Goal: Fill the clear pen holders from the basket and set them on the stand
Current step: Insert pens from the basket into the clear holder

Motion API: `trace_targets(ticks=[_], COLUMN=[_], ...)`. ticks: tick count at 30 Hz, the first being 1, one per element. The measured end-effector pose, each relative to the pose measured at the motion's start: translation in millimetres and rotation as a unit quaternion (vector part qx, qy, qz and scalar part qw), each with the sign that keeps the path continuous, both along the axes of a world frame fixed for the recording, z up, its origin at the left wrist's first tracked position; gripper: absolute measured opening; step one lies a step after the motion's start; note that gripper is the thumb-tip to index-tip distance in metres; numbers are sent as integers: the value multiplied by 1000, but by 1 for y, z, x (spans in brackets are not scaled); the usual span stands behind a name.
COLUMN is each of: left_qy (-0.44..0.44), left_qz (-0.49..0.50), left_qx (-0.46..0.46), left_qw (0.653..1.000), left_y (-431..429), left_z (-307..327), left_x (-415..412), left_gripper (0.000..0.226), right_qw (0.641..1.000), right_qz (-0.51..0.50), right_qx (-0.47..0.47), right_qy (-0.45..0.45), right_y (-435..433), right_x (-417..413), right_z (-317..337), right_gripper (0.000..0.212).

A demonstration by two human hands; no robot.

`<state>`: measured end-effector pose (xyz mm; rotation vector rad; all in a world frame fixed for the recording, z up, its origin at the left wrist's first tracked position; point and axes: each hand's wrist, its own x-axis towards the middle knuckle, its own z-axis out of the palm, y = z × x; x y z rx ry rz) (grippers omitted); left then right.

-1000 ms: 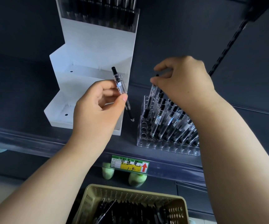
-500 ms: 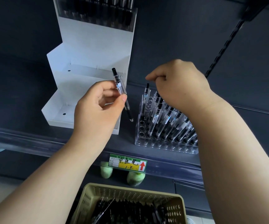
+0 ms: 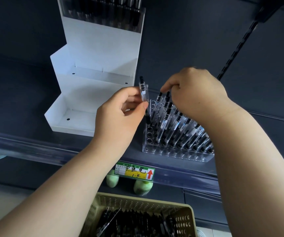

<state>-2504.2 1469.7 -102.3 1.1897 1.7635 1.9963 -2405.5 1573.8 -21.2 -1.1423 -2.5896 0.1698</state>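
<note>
A clear pen holder (image 3: 177,153) stands on the dark shelf, holding several clear-barrelled black pens. My right hand (image 3: 196,94) hovers over its left rows, fingertips pinching the top of one pen (image 3: 158,117) that stands in a slot. My left hand (image 3: 119,115) holds a single pen (image 3: 143,93) nearly upright beside the holder's left edge. The white stepped stand (image 3: 93,93) sits to the left, its two lower steps bare, a filled clear holder (image 3: 103,12) on its top step. The beige basket (image 3: 184,219) with several pens lies below.
A green and yellow price tag (image 3: 135,171) with a red arrow hangs on the shelf's front rail (image 3: 26,147). Two pale green rounded objects (image 3: 142,187) sit under it. A slotted metal upright (image 3: 237,47) runs up the back wall at the right.
My right hand has lowered a pen into a left-side slot of the holder. My left hand has shifted right, closer to the holder, still holding its pen.
</note>
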Motion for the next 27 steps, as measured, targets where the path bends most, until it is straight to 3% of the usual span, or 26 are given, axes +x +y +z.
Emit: trace_targets(ticks=[6,11,27], left_qy=[30,105,189], left_qz=[-2,25,12], left_qx=[-10,-37,-196], left_qw=[999,993,962], left_y=[10,20,35], left_z=[-5,-10,-24], left_x=[4,3,2], left_gripper=[24,26,17], right_qw=[999,999,999], right_qz=[21,17,16], right_qx=[16,4,-13], right_qy=[25,40,44], right_y=[0,-1,2], right_x=[5,7,3], right_z=[0,0,-6], right_gripper=[42,41,41])
